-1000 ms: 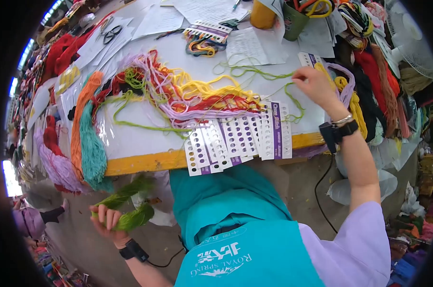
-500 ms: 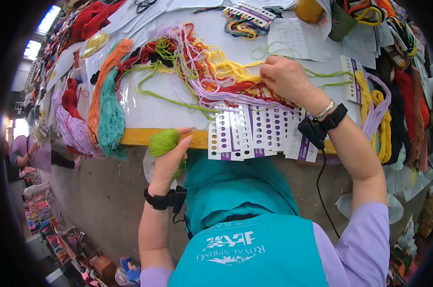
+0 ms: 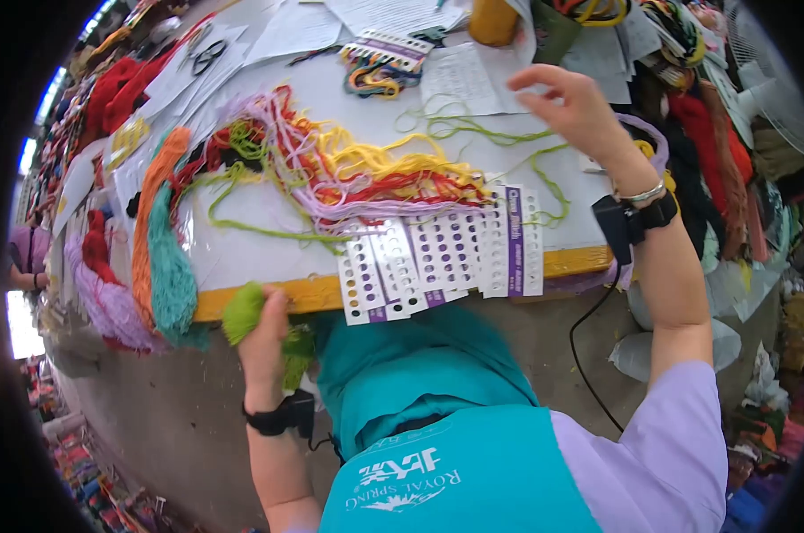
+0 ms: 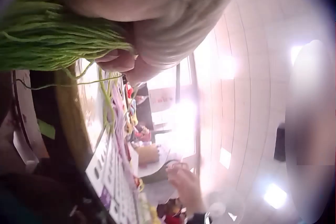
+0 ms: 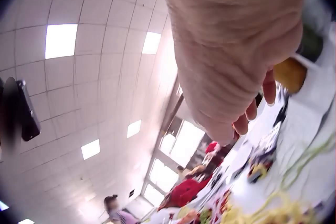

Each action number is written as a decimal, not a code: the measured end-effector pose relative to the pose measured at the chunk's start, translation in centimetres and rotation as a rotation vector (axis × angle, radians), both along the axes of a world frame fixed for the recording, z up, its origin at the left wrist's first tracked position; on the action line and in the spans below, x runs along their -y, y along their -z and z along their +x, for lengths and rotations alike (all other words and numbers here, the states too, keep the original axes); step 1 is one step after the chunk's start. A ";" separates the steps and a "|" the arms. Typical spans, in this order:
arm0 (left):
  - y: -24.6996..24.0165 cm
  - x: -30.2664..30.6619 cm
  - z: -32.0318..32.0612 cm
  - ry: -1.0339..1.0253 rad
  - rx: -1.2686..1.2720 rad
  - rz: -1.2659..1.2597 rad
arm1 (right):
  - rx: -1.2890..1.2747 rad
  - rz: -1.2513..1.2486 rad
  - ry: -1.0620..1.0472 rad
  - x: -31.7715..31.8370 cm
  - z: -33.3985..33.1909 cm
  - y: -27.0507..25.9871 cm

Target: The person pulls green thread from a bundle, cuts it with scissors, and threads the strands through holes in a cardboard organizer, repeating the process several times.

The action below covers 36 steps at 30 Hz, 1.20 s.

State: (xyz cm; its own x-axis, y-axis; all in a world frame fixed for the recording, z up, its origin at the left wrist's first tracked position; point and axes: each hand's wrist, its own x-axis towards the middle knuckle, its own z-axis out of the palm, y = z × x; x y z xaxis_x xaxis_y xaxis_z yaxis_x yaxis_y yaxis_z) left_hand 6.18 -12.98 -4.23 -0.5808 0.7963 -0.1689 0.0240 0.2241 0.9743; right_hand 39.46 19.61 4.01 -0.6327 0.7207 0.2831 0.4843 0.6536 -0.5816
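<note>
My left hand [image 3: 264,351] grips a bright green skein of thread [image 3: 242,313] at the table's front edge. In the left wrist view the green strands [image 4: 50,40] bunch within the curled fingers, and one thin strand trails loose from them. Over the right part of the table my right hand [image 3: 579,115] is raised with loosely bent fingers, nothing visible between them. Below it, green strands [image 3: 553,182] lie on the tabletop. White and purple punched thread cards [image 3: 514,244] overlap along the front edge. Yellow, red, lilac and green threads [image 3: 357,182] run leftward from them.
Orange [image 3: 162,178] and teal hanks [image 3: 173,275] hang over the left front edge. Papers, scissors [image 3: 209,56], another threaded card [image 3: 388,49] and an orange container [image 3: 492,22] stand farther back. A fan and more yarn crowd the right.
My left hand has risen with the green skein from low left to the table edge. My right hand went left to the threads by the cards, then back up and right.
</note>
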 end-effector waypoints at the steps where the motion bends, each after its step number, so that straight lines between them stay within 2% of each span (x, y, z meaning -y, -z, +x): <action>1: -0.2 0.4 -0.9 -0.044 0.074 0.021 | 0.018 -0.032 0.100 -1.4 2.4 0.2; 3: -0.4 0.9 -2.3 -0.136 0.215 0.057 | 0.123 0.135 0.242 -3.5 6.8 1.4; 6: -1.8 0.7 -2.7 -0.207 0.440 0.173 | 0.249 0.119 0.383 -4.7 10.6 3.8; 7: -1.9 0.8 -3.0 -0.173 0.427 0.207 | 0.232 0.064 0.393 -5.4 11.4 5.1; 11: -2.3 1.4 -4.8 -0.187 0.543 0.387 | 0.320 0.331 0.325 -5.4 9.7 7.4; 14: -2.3 2.6 -6.4 -0.055 0.688 0.623 | 0.450 0.409 0.295 -5.1 8.7 7.6; 17: -2.8 4.2 -6.7 -0.048 0.774 0.736 | 0.531 0.476 0.242 -5.8 8.6 7.7; 20: -3.1 5.3 -6.9 0.072 0.903 0.888 | 0.263 0.448 0.225 -5.4 8.4 6.7; 23: -5.2 3.8 -3.8 0.266 1.082 1.067 | -0.255 -0.159 0.151 -4.0 6.9 3.3; 26: -7.5 2.0 -0.8 0.343 1.121 1.028 | -0.498 -0.492 0.027 0.4 4.1 -3.0; 28: -6.0 1.9 -1.7 0.371 0.911 0.959 | -0.491 -0.601 -0.133 3.0 2.3 -6.3; 29: -6.3 1.6 -1.3 0.322 0.801 0.854 | -0.484 -0.658 -0.221 4.3 1.1 -7.1; 30: -6.7 1.2 -0.3 0.268 0.691 0.747 | -0.438 -0.630 -0.262 6.1 -0.5 -7.5; 32: -8.6 -0.8 2.6 0.338 0.357 0.592 | -0.350 -0.575 -0.350 10.3 -4.2 -7.5; 34: -9.6 -0.9 4.9 0.442 0.239 0.516 | -0.368 -0.435 -0.600 14.5 -8.1 -4.9; 36: -9.8 1.0 6.0 0.497 0.273 0.254 | -0.323 -0.627 -0.739 19.2 -10.2 -5.7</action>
State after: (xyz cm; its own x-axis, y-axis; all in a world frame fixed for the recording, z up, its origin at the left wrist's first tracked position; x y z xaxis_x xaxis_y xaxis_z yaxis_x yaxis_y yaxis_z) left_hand 12.21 -13.97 5.54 -0.0932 0.9952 -0.0285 -0.1918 0.0101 0.9814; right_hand 29.22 0.41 9.68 -0.9396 0.2579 0.2250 -0.1572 0.2586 -0.9531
